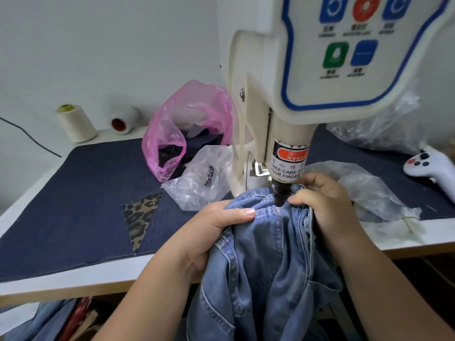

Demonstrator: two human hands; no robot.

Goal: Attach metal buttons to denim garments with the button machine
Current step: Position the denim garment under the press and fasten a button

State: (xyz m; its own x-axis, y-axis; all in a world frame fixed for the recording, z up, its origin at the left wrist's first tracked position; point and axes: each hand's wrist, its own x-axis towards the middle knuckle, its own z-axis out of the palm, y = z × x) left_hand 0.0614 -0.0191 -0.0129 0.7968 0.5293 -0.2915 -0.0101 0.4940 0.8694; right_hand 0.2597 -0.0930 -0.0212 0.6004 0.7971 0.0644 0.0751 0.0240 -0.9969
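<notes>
Cream-coloured button machine (307, 82) with a blue-bordered control panel, standing on a white worktable (73, 284) covered by dark navy cloth. Directly beneath its black punch tip (280, 196) lies the bunched waistband of a light blue denim garment (270, 254), the rest of which hangs over the table's front edge. The left hand (216, 225), just left of the punch, grips a fold of the denim, thumb on top and fingers curled under. The right hand (325, 200), just right of the punch, pinches the waistband edge with curled fingers. Left of the machine: a pink plastic bag (177, 134), a clear plastic bag (199, 178), a leopard-print fabric scrap (139, 217) and two cream thread cones (76, 123). Right of it: crumpled clear plastic (374, 193) and a white handheld controller (433, 166).
</notes>
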